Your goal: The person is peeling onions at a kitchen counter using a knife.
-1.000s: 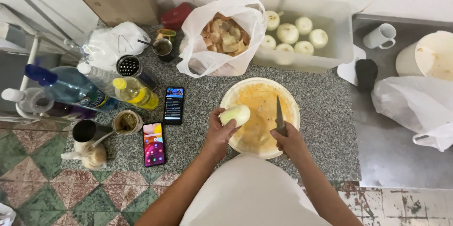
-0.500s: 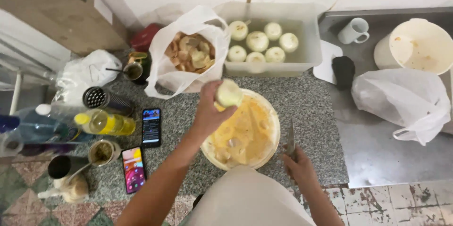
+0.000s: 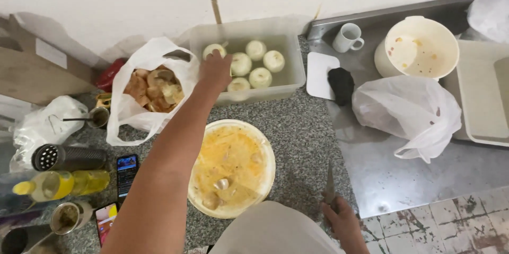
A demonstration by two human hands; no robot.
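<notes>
My left hand [image 3: 216,68] is stretched to the far side of the counter, over the left end of the clear tub [image 3: 297,76] of water, with a peeled onion [image 3: 213,50] at its fingertips. I cannot tell whether the fingers are closed on it or have let it go. Four more peeled onions [image 3: 256,50] sit in the tub just right of it, so by my judgement five are done. My right hand [image 3: 342,221] is near me at the counter's edge, clenched around the handle of a knife [image 3: 330,186] whose blade points away from me. Between the hands sits the round cutting board [image 3: 233,166], smeared yellow, with a few trimmed scraps on its near side and no whole onion on it. Left of the tub, the white bag [image 3: 139,121] holds the peeled skins. I see no unpeeled onions anywhere in view, so I cannot say how many are left.
</notes>
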